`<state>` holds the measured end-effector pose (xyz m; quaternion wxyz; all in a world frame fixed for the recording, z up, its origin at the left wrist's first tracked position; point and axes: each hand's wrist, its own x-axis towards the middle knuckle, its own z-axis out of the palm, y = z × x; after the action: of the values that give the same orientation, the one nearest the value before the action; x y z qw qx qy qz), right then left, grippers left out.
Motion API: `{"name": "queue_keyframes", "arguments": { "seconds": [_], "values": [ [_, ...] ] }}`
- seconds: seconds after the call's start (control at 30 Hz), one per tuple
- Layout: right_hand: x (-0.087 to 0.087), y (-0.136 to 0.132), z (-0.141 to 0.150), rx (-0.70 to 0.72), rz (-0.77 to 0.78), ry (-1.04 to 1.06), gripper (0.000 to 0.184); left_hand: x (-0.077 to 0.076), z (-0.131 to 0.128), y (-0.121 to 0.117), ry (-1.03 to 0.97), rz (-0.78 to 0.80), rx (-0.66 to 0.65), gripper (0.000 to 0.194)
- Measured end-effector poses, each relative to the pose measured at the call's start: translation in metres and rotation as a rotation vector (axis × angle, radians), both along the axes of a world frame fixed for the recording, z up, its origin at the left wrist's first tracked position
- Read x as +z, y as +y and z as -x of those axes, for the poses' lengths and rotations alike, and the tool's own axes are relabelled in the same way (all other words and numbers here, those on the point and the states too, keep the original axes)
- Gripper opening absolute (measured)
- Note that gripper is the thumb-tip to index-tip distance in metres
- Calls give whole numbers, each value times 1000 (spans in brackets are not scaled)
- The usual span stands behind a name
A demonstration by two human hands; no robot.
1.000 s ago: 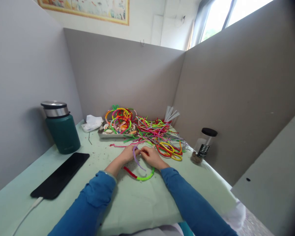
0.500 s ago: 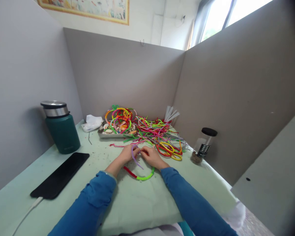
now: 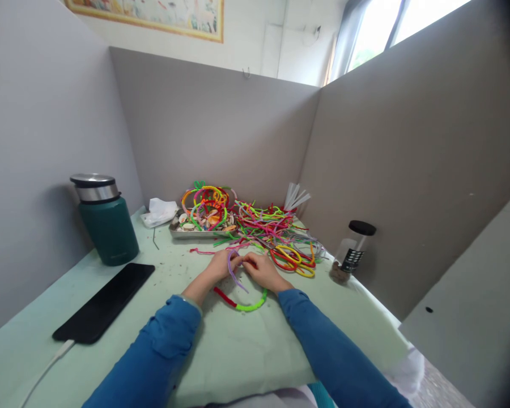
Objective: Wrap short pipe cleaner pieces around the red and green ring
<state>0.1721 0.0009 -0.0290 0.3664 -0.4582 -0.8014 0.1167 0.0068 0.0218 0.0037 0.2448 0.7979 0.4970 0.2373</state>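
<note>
Over the table, the fingertips of my two hands meet, almost touching. My left hand (image 3: 224, 265) is closed on a purple pipe cleaner (image 3: 233, 272), which arches over the fingers, its free tail hanging toward me. My right hand (image 3: 261, 270) is pinched closed beside it. Below both hands curves a headband (image 3: 249, 309) wrapped in red and bright green pipe cleaner. Its green side runs up behind my right hand, which seems to grip its far part; the exact contact is hidden by the fingers.
Behind my hands lie a metal tray (image 3: 191, 234) of shells and finished hoops, a heap of pipe cleaners (image 3: 267, 221) and scissors (image 3: 295, 258). At left stand a green bottle (image 3: 108, 229) and a phone (image 3: 106, 303) on a cable. A clear jar (image 3: 351, 255) stands right.
The purple pipe cleaner's loop and tail have shifted slightly to the left, with the left fingers turning a little. The right hand and the headband stay nearly still.
</note>
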Motion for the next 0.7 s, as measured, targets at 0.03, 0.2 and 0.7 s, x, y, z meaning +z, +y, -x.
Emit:
{"name": "queue_keyframes", "arguments": {
  "seconds": [0.03,0.2,0.7],
  "values": [
    [0,0,0,0,3,-1,13,0,0,0,6,-4,-1,35],
    [1,-1,0,7,7,0,14,-1,0,1,17,-9,-13,36],
    [1,0,1,13,-6,7,13,-6,0,5,-7,-59,3,30]
  ]
}}
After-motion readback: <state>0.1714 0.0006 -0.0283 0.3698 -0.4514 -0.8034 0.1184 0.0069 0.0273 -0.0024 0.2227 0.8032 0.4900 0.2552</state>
